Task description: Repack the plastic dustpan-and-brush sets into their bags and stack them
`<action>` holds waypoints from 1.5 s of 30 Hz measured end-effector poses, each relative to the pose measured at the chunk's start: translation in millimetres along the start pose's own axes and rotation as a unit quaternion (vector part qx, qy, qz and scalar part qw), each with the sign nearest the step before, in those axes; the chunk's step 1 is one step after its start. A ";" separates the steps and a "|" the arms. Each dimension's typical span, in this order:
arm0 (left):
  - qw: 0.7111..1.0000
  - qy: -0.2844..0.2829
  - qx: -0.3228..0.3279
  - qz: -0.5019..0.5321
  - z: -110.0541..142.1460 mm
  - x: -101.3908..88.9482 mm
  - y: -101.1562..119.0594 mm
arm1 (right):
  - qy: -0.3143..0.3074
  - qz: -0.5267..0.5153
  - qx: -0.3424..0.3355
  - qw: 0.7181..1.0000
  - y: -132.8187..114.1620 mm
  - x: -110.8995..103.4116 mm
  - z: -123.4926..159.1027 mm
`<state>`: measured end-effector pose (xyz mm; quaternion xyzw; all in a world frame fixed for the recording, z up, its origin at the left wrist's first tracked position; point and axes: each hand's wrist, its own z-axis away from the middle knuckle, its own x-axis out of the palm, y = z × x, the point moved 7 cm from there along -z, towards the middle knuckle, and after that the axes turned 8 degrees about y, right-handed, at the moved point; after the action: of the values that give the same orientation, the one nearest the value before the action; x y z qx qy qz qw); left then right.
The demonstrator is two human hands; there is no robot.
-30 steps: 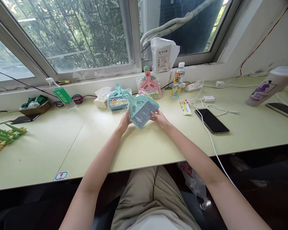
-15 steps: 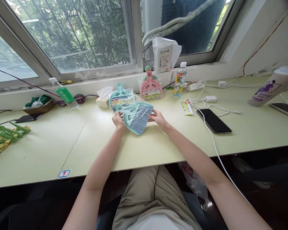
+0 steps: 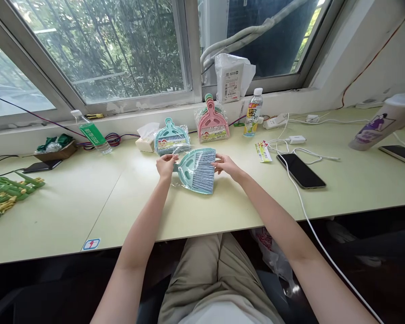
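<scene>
A mint-green brush and dustpan set (image 3: 196, 171) with grey-blue bristles is held sideways over the pale table, clear plastic wrap clinging round its handle end. My left hand (image 3: 166, 166) is closed on the handle end and covers part of it. At the bristle edge, my right hand (image 3: 227, 165) grips the set between thumb and fingers. Just behind stands a wrapped mint-green set (image 3: 172, 137) with a printed label card. To its right, a stack of wrapped pink and green sets (image 3: 213, 121) leans by the wall.
A tissue pack (image 3: 146, 139) and a green-labelled bottle (image 3: 92, 132) stand at the back left, with green-yellow pieces (image 3: 10, 193) at the left. Rightward are a drink bottle (image 3: 253, 112), a label card (image 3: 263, 152), a phone (image 3: 302, 170), white cables and a tumbler (image 3: 381, 123).
The set has turned so its handle points left and its bristle edge faces right. My left hand has shifted onto the handle end; my right hand stays at the bristle side.
</scene>
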<state>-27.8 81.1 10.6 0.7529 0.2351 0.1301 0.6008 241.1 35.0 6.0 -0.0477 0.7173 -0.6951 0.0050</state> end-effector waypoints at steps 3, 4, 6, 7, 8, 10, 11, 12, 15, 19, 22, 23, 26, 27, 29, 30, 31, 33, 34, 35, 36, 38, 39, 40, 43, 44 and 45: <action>0.994 0.105 -0.009 -0.035 -19.6 -29.0 -9.9 | 0.038 -0.005 -0.008 0.999 -3.8 -13.0 -3.0; 0.988 0.140 -0.018 -0.061 -25.7 -41.6 -12.5 | 0.056 -0.006 -0.011 0.998 -4.8 -18.6 -4.2; 0.972 0.188 -0.032 -0.134 -35.0 -65.1 -14.8 | 0.099 -0.012 -0.017 0.995 -5.6 -31.1 -6.3; 0.962 0.203 -0.037 -0.177 -37.8 -75.1 -14.6 | 0.121 -0.018 -0.018 0.992 -5.4 -37.2 -7.1; 0.951 0.223 -0.037 -0.213 -38.8 -84.6 -12.3 | 0.142 -0.024 -0.018 0.989 -4.7 -42.9 -7.8; 0.921 0.288 -0.013 -0.261 -34.2 -100.4 -0.4 | 0.175 -0.047 -0.020 0.983 -2.7 -52.1 -8.8; 0.908 0.321 0.014 -0.269 -29.3 -104.0 9.1 | 0.185 -0.061 -0.022 0.981 -1.8 -55.2 -9.1; 0.900 0.344 0.047 -0.264 -23.2 -103.7 19.8 | 0.191 -0.076 -0.024 0.978 -1.0 -57.3 -9.2; 0.941 0.260 0.147 -0.157 -7.4 -70.1 45.5 | 0.194 -0.118 -0.027 0.974 0.1 -58.9 -8.6; 0.988 -0.137 0.003 0.071 27.3 26.3 31.8 | 0.151 -0.115 -0.015 0.982 -1.2 -48.1 -6.7; 0.958 -0.263 -0.073 0.085 62.0 63.3 17.1 | 0.110 -0.059 0.000 0.992 0.4 -36.1 -7.2; 0.960 -0.252 -0.090 0.078 66.9 64.6 12.8 | 0.113 -0.047 0.005 0.992 2.0 -34.9 -8.1; 0.969 -0.219 -0.097 0.063 72.4 59.9 10.6 | 0.210 -0.039 0.000 0.977 6.2 -48.2 -10.9; 0.971 -0.214 -0.089 0.059 72.9 58.0 12.6 | 0.261 -0.029 -0.009 0.965 6.2 -57.2 -10.3; 0.974 -0.210 -0.068 0.045 75.3 56.7 17.3 | 0.369 0.039 -0.045 0.927 -0.2 -76.7 -4.5; 0.974 -0.215 -0.060 0.038 78.1 57.9 18.9 | 0.414 0.091 -0.074 0.903 -7.2 -84.2 0.1; 0.972 -0.225 -0.055 0.031 82.1 60.4 19.9 | 0.442 0.143 -0.109 0.879 -15.7 -87.6 4.6; 0.966 -0.253 -0.048 0.019 92.0 67.5 19.9 | 0.425 0.233 -0.173 0.858 -30.8 -80.0 9.0; 0.963 -0.266 -0.042 0.015 96.8 70.9 19.6 | 0.379 0.272 -0.193 0.863 -34.6 -69.0 8.2; 0.961 -0.273 -0.031 0.011 100.4 73.6 19.5 | 0.318 0.312 -0.206 0.871 -35.7 -54.2 7.0; 0.961 -0.275 -0.015 0.006 102.6 75.1 19.8 | 0.254 0.360 -0.218 0.871 -34.9 -37.0 6.8; 0.966 -0.256 0.034 -0.007 102.6 74.4 21.7 | 0.162 0.464 -0.260 0.831 -31.9 -3.7 11.5; 0.969 -0.240 0.058 -0.016 101.3 72.7 22.8 | 0.142 0.504 -0.282 0.804 -30.3 9.0 14.8; 0.971 -0.225 0.078 -0.027 99.9 70.7 23.8 | 0.132 0.528 -0.297 0.784 -28.4 18.2 17.3; 0.969 -0.216 0.107 -0.049 98.8 68.1 27.0 | 0.140 0.538 -0.297 0.776 -24.0 25.4 19.0; 0.966 -0.227 0.114 -0.050 100.2 68.9 29.4 | 0.154 0.528 -0.288 0.784 -23.5 22.2 18.2; 0.962 -0.240 0.122 -0.049 101.9 70.1 32.5 | 0.172 0.514 -0.278 0.793 -23.5 17.5 17.2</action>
<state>87.3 25.5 11.1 0.8168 0.1347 -0.1139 0.5492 226.4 15.9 29.9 0.4493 0.7871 -0.3578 0.2249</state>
